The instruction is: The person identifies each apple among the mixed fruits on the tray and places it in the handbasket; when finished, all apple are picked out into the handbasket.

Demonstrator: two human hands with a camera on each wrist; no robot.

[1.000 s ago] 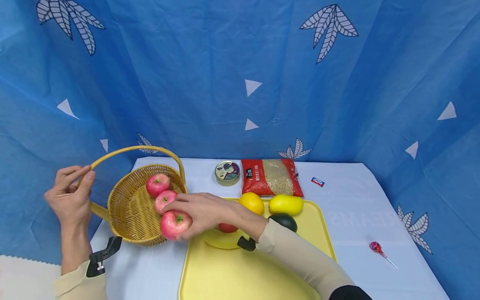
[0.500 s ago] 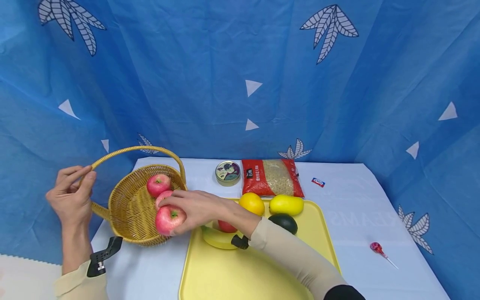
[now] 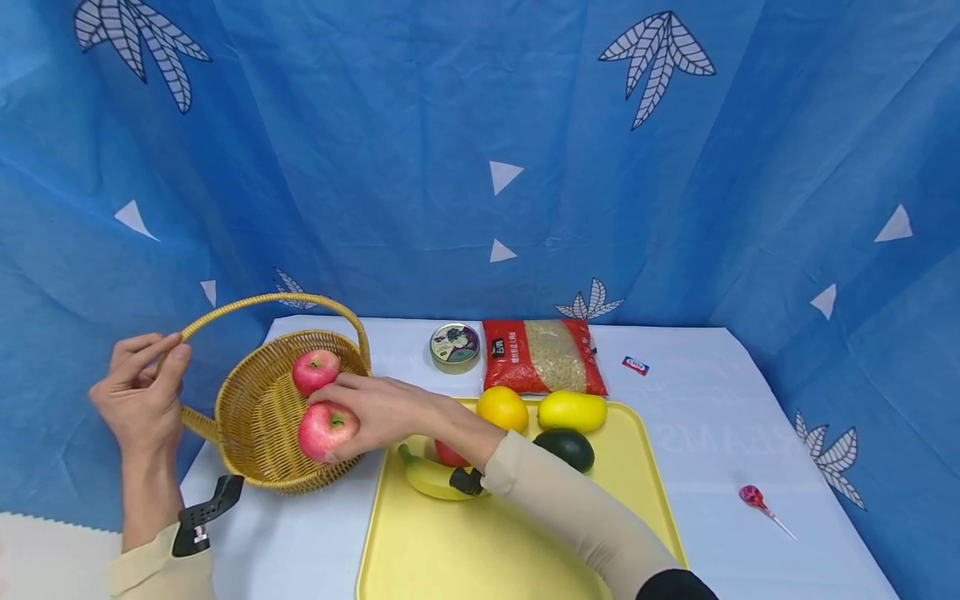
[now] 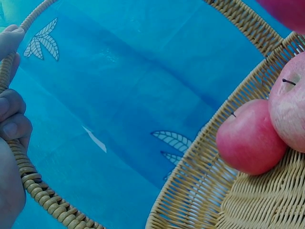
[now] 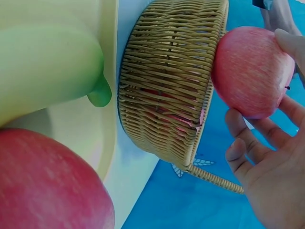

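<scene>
My left hand [image 3: 142, 387] grips the arched handle [image 3: 255, 302] of a wicker basket [image 3: 240, 417], fingers curled round it at the left. In my right hand [image 3: 382, 412] is a red-pink apple [image 3: 327, 431], held between thumb and fingers over the basket's right rim. The right wrist view shows this apple [image 5: 252, 71] just past the woven rim [image 5: 205, 95]. Inside the basket lies an apple [image 3: 316, 372]; the left wrist view shows two apples there, one smaller apple [image 4: 250, 138] leaning on a paler apple [image 4: 291, 102]. My right hand hides the second from the head view.
A yellow tray [image 3: 480, 550] bears a banana [image 3: 431, 479], an apple [image 3: 450, 452], an orange [image 3: 502, 408], a yellow mango-like fruit [image 3: 572, 410] and a dark green fruit [image 3: 566, 450]. Behind stand a round tin [image 3: 454, 347] and a red bag [image 3: 543, 357]. A lollipop [image 3: 757, 500] lies right.
My right hand has carried its apple leftward and slightly away from me, further over the basket, covering the second apple there. My left hand stays on the handle.
</scene>
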